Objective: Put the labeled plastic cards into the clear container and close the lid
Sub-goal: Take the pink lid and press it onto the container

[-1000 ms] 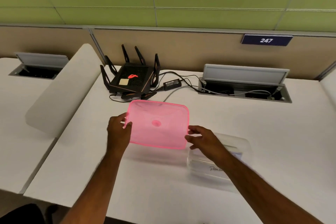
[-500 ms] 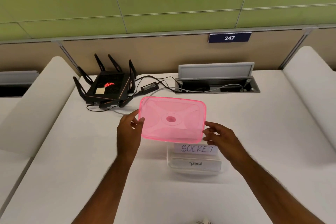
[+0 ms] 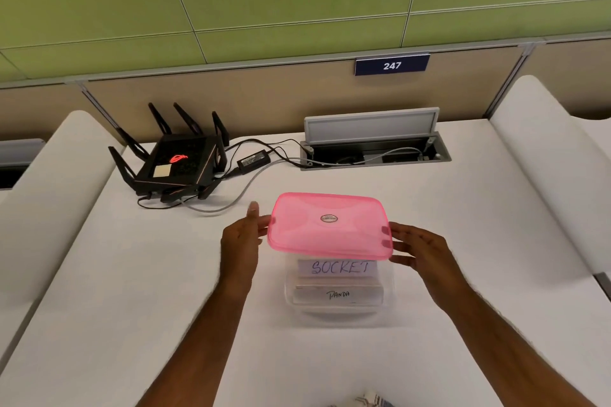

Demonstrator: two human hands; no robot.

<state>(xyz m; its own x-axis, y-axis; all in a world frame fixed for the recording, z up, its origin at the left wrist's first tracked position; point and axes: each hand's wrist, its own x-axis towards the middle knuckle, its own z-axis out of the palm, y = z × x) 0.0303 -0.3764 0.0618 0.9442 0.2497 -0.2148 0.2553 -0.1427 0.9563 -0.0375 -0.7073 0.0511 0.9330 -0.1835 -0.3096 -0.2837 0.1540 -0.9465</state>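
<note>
While both forearms reach forward over the white tabletop (image 3: 132, 291), left hand (image 3: 239, 241) grips the pink lid (image 3: 330, 228) at its left edge; lid sits atop clear container (image 3: 388, 287) holding labeled cards (image 3: 337, 267); right hand (image 3: 421, 248) grips the right edge.

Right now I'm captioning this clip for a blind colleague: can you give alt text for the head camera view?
Two hands, left hand and right hand, hold a pink lid over a clear container holding cards marked SOCKET and PANDA. It stands on a white desk, with a black router behind.
</note>
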